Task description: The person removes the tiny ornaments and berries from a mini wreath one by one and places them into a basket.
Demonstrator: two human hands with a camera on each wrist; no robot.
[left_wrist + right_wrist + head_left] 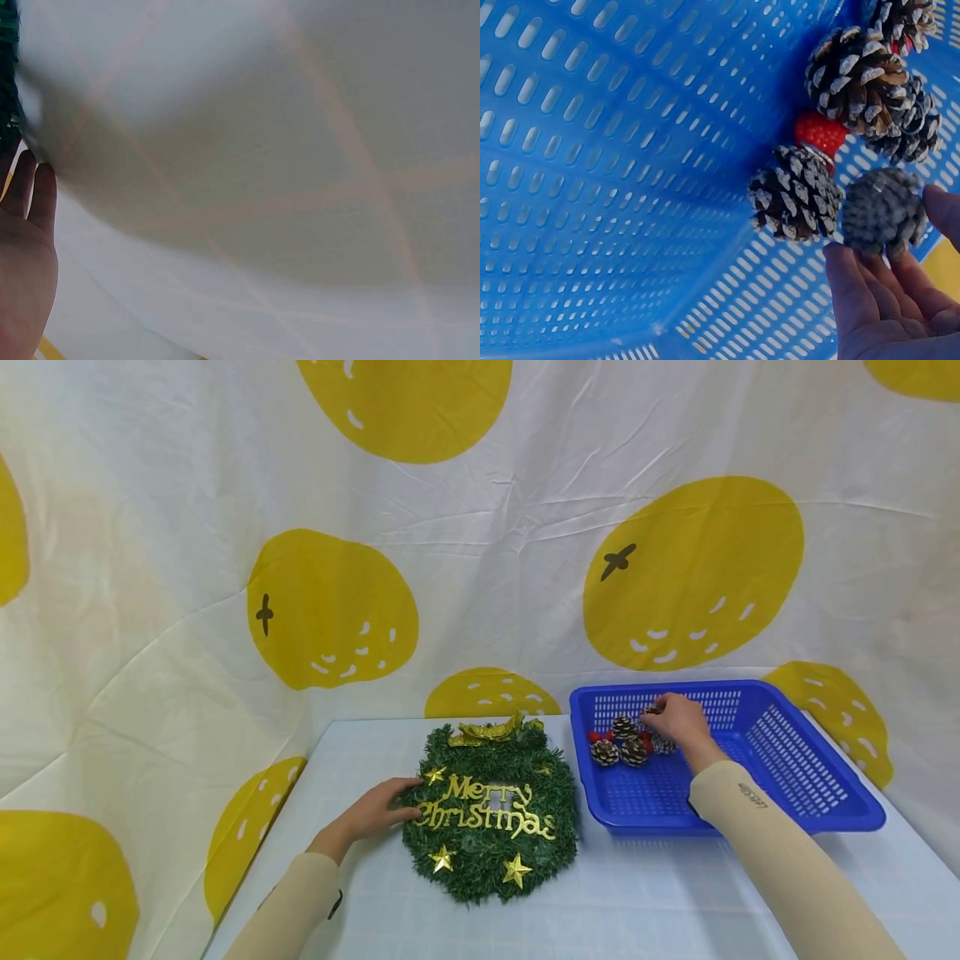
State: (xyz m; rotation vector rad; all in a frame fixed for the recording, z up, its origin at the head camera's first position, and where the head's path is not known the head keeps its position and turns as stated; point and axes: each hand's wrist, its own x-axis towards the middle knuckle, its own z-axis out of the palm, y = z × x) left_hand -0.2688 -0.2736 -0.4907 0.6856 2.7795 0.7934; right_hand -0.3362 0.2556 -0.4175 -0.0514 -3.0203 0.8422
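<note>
A green Christmas wreath (480, 864) lies flat on the table, with gold "Merry Christmas" lettering (483, 818), gold stars (517, 870) and a gold bow (486, 732) at its far edge. My left hand (382, 810) touches the wreath's left side, fingers extended; the left wrist view catches only part of this hand (30, 255). Inside the blue basket (660, 828), my right hand (684, 724) pinches a white-tipped pine cone (883, 210) between thumb and fingers. Beside it are several more pine cones (795, 196) and a red berry-like ball (821, 133).
The slotted basket stands right of the wreath, its cones gathered toward the left. A pale checked cloth (390, 918) covers the table. Behind hangs a white curtain (480, 602) with large yellow fruit prints.
</note>
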